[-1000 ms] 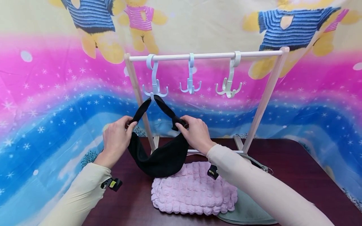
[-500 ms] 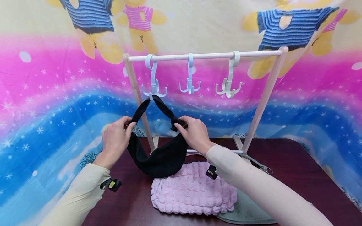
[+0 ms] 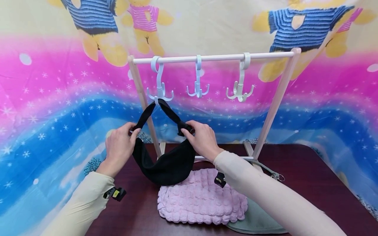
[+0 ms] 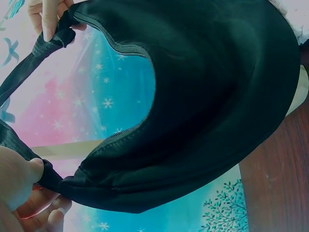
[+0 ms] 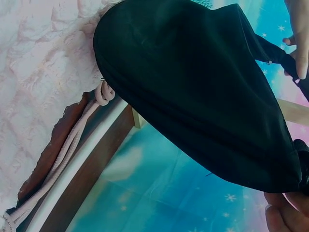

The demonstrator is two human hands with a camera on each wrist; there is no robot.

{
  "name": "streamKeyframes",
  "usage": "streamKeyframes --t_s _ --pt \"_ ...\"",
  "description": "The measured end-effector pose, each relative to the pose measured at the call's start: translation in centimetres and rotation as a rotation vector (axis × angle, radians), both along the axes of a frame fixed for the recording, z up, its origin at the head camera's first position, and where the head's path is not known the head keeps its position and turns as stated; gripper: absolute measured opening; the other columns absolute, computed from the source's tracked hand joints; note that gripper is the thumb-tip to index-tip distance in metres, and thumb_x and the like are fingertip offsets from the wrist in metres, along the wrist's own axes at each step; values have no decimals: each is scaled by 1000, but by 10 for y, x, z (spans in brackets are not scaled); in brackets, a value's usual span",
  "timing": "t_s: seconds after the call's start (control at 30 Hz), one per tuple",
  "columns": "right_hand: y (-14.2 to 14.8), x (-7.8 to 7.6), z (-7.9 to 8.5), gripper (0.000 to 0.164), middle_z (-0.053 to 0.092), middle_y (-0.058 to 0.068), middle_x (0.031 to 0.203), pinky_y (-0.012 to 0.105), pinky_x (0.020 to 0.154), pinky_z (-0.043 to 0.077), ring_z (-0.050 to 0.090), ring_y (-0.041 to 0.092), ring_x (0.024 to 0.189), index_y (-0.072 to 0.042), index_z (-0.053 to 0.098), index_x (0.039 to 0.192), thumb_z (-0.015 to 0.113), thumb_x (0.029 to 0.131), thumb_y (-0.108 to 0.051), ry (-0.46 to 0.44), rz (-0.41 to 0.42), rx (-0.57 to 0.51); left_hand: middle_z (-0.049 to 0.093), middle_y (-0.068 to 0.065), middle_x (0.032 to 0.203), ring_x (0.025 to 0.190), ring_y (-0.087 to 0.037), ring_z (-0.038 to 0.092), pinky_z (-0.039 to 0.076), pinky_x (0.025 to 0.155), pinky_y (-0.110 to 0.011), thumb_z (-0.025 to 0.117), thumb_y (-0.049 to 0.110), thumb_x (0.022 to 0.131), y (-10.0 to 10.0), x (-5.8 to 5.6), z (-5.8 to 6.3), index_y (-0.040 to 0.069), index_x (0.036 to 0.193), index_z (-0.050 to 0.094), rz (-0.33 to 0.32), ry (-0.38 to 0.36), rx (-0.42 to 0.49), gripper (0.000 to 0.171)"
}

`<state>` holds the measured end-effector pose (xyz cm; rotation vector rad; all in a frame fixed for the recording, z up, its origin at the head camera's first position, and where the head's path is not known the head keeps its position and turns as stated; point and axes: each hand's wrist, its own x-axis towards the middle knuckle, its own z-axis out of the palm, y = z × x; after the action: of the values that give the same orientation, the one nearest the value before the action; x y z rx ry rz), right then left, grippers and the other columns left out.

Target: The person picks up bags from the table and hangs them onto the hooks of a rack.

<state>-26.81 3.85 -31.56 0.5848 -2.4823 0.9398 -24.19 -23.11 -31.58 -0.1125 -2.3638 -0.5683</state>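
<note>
A black shoulder bag (image 3: 168, 167) with a zipped, curved opening hangs by its strap (image 3: 169, 111) from a prong of the leftmost white hook (image 3: 159, 91). Where the strap meets the bag on the left, my left hand (image 3: 120, 144) pinches it between thumb and fingers. My right hand (image 3: 203, 139) grips the opposite end, beside a knot in the strap. Seen from the left wrist, the zipper edge (image 4: 133, 50) curves between the two hands. The bag's lower edge overlaps a pink puffy quilted bag (image 3: 202, 200) on the table in the head view.
Two more hooks, a middle hook (image 3: 198, 87) and a right hook (image 3: 240, 90), hang on the rack's rail (image 3: 218, 58). A grey-green bag (image 3: 257, 219) lies partly under the pink one on the dark table (image 3: 307, 183). Behind stands a printed backdrop (image 3: 59, 105).
Both hands keep the same hold on the black bag's strap. Hands, bag and left hook shift very slightly left in the head view.
</note>
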Motion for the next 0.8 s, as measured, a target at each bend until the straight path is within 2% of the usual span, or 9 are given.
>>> streamKeyframes --t_s 0.5,0.8 --pt "2 0 0 33 76 6 105 39 75 58 72 22 90 -14 70 124 66 99 -34 -10 -13 -10 76 -15 89 64 -28 63 34 45 -31 65 27 100 -2 -1 -3 10 112 72 1 -7 0 22" --pt "2 1 -1 33 76 4 104 38 72 57 71 18 88 -16 69 126 66 99 -35 -7 -27 2 76 -15 88 67 -29 65 35 47 -32 66 25 99 -3 -1 -5 11 111 73 -11 5 8 20"
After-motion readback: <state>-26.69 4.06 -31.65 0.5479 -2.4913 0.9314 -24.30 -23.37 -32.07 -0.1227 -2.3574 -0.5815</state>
